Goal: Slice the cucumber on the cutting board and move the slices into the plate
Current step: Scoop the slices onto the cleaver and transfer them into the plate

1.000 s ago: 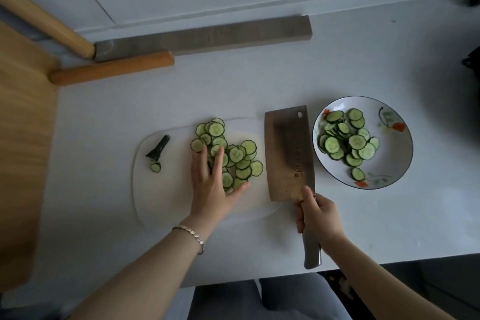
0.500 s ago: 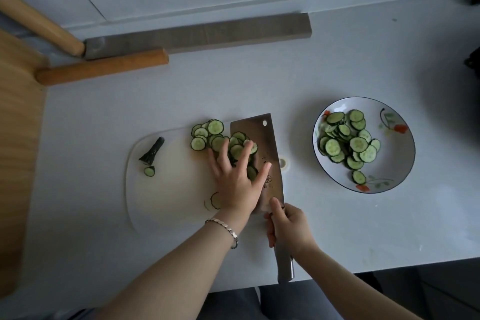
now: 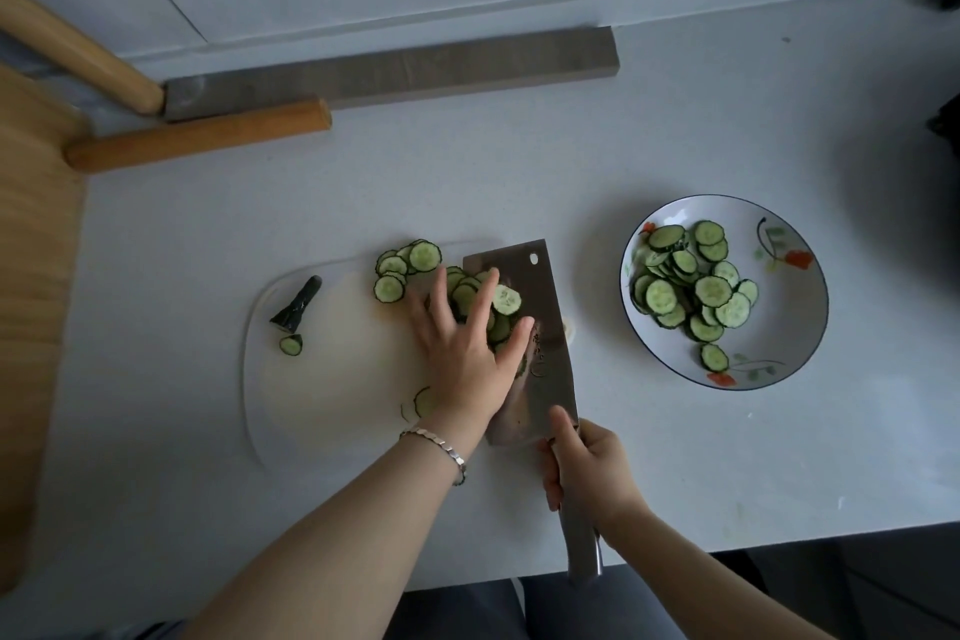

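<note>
A pile of cucumber slices (image 3: pixel 410 265) lies on the white cutting board (image 3: pixel 332 390). My left hand (image 3: pixel 465 353) is spread flat over the slices, pressing them against the flat blade of a steel cleaver (image 3: pixel 540 327). My right hand (image 3: pixel 587 473) grips the cleaver's handle, and the blade lies tilted on the board's right side. A few slices rest on the blade. The cucumber's dark end piece (image 3: pixel 297 304) and one small slice (image 3: pixel 291 344) lie at the board's left. The white flowered plate (image 3: pixel 795 317) at the right holds several slices (image 3: pixel 691 288).
A long grey bar (image 3: pixel 395 70) and two wooden handles (image 3: pixel 197 135) lie at the back of the white counter. A wooden surface (image 3: pixel 31 276) borders the left. The counter's front edge runs just below my right hand. A dark object (image 3: pixel 945 120) sits at the far right.
The cleaver has moved left from beside the plate onto the board and slid under the slices. My left hand has pushed the pile right against the blade.
</note>
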Tool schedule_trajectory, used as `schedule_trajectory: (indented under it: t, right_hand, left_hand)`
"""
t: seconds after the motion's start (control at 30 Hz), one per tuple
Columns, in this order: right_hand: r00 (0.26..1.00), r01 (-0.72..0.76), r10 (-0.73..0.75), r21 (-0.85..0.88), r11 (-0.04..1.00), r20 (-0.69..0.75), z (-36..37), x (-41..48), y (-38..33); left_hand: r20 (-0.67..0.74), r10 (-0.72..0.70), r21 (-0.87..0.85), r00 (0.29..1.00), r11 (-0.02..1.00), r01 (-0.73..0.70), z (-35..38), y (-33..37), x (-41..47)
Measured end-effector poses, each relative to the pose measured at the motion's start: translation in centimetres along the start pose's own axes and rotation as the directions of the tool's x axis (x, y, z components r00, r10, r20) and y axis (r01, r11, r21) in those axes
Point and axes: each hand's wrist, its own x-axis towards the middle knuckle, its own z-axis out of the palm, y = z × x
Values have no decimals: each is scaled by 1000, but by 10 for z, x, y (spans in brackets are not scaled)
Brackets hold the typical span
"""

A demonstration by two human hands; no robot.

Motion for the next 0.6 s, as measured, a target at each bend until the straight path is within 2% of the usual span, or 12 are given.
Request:
schedule_trajectory:
  t: [0.1, 0.3, 0.5, 0.6]
  right_hand:
    - [1000, -19, 19, -26, 999, 14, 1, 1, -2]
    - [998, -26, 29, -58, 998, 57, 4, 5, -6]
    - [998, -25, 24, 24, 999, 64, -9, -2, -19]
    - [1000, 16, -17, 62, 998, 21, -32, -9, -34]
  left_hand:
    - [53, 93, 6, 994, 996, -93, -1, -6, 3]
    - [85, 199, -97, 976, 977, -191, 2, -2, -1]
    - [56, 247, -92, 967, 966, -241, 1, 16, 3]
    - [50, 292, -116, 955, 952, -285, -3, 49, 11]
